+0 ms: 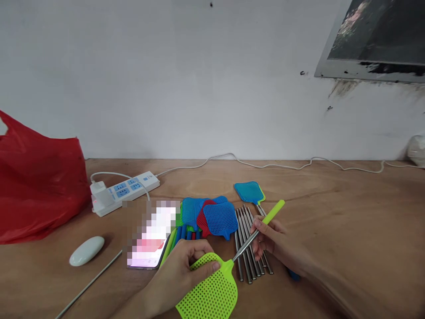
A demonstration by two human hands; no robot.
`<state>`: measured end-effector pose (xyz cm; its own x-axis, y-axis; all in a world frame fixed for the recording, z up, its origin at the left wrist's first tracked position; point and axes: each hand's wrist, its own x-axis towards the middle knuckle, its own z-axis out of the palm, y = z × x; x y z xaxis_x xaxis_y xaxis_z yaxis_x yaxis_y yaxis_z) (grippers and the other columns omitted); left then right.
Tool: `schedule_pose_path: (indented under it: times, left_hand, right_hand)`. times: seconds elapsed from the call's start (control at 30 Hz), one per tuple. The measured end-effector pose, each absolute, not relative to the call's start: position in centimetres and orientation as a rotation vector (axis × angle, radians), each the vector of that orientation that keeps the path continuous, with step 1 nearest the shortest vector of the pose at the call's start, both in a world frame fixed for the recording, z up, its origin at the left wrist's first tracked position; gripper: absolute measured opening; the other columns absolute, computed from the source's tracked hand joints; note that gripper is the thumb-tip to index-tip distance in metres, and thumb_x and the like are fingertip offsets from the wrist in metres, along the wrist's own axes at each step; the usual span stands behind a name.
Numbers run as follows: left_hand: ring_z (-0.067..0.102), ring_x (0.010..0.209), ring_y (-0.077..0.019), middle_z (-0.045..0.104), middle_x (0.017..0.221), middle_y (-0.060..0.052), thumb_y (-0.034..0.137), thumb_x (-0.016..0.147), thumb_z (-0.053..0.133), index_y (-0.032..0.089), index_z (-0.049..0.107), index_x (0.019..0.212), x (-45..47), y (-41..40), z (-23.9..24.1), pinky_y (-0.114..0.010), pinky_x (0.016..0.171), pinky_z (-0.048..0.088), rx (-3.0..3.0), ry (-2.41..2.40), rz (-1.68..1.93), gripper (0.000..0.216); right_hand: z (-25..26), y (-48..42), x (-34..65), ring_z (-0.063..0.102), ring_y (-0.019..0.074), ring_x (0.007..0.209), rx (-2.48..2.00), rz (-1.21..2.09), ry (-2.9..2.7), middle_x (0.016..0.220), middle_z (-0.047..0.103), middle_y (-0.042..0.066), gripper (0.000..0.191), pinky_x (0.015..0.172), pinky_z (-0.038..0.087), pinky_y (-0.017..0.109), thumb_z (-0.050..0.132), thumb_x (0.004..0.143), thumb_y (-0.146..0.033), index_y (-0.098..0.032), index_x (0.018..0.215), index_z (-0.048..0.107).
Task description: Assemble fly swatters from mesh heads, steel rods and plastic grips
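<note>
— Okay, head view: where's the green swatter point(229, 266), and what's holding it?
— Near centre, held low over the counter point(348, 221). Left hand point(181, 270) pinches the mesh head point(209, 294) at its neck, thumb on top and fingers under. Right hand point(270, 241) pinches the steel rod point(245, 248) with its fingertips, just below the green grip point(275, 210). My read: a hold at each end keeps the rod in line with the head.
— Stock around it?
— Sorted by part, looks like. Blue and red heads point(212, 217) are heaped just beyond the left hand. Bare rods point(249, 266) lie side by side under the right. Coloured sleeves point(184, 232) sit between the heap and the phone point(149, 248). One blue swatter point(249, 191) lies farther back.
— Containers?
— Red bag point(36, 186) far left, contents hidden. Power strip point(133, 186) beside it carries one white charger point(99, 195).
</note>
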<state>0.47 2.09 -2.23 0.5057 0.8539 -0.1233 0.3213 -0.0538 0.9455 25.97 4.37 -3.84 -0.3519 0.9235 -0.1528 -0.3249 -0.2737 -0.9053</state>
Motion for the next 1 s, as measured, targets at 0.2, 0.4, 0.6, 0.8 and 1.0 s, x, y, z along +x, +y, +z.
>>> schedule_pose_path:
  times: [0.2, 0.4, 0.6, 0.8, 1.0]
  left_hand:
    - [0.054, 0.061, -0.0140, 0.063, 0.067, 0.000, 0.053, 0.087, 0.066, 0.017, 0.065, 0.077, 0.42, 2.17, -2.24, -0.024, 0.054, 0.035, 1.590, 1.022, 0.598, 0.038]
    - [0.054, 0.061, -0.0139, 0.063, 0.067, 0.000, 0.055, 0.087, 0.066, 0.016, 0.065, 0.078, 0.47, 1.99, -2.08, -0.024, 0.054, 0.035, 1.584, 1.013, 0.590, 0.039]
    - [0.055, 0.060, -0.0146, 0.064, 0.065, 0.000, 0.055, 0.089, 0.064, 0.017, 0.065, 0.078, 0.37, 1.98, -2.27, -0.024, 0.055, 0.034, 1.614, 1.032, 0.585, 0.040]
    - [0.045, 0.054, -0.0114, 0.053, 0.058, 0.005, 0.052, 0.088, 0.066, 0.018, 0.061, 0.073, 0.22, 2.10, -2.03, -0.023, 0.051, 0.027, 1.630, 1.010, 0.600, 0.037]
    - [0.050, 0.058, -0.0139, 0.055, 0.063, 0.002, 0.056, 0.091, 0.062, 0.019, 0.065, 0.078, 0.01, 2.42, -1.88, -0.024, 0.052, 0.035, 1.659, 1.074, 0.715, 0.039]
  right_hand:
    - [-4.07, 4.30, 26.07, 0.064, 0.0117, 0.052, -0.860, 1.799, -1.043, 0.059, 0.069, 0.000, 0.040, 0.056, 0.059, 0.024, 0.080, 0.080, -0.054, -0.017, 0.081, 0.066]
    - [-4.65, 4.41, 26.04, 0.066, 0.0131, 0.053, -0.825, 1.816, -1.043, 0.060, 0.070, 0.002, 0.039, 0.055, 0.058, 0.025, 0.078, 0.082, -0.053, -0.016, 0.080, 0.066]
    - [-4.66, 4.32, 25.92, 0.068, 0.0133, 0.053, -0.801, 1.842, -1.057, 0.061, 0.072, 0.003, 0.038, 0.057, 0.059, 0.026, 0.075, 0.086, -0.052, -0.016, 0.081, 0.065]
    - [-4.41, 3.96, 25.66, 0.067, 0.0133, 0.053, -0.778, 1.827, -1.069, 0.060, 0.070, 0.002, 0.038, 0.056, 0.059, 0.026, 0.074, 0.086, -0.053, -0.016, 0.082, 0.065]
    - [-4.04, 3.82, 25.51, 0.061, 0.0126, 0.047, -0.812, 1.794, -1.003, 0.055, 0.067, 0.001, 0.042, 0.049, 0.054, 0.023, 0.073, 0.084, -0.057, -0.017, 0.080, 0.065]
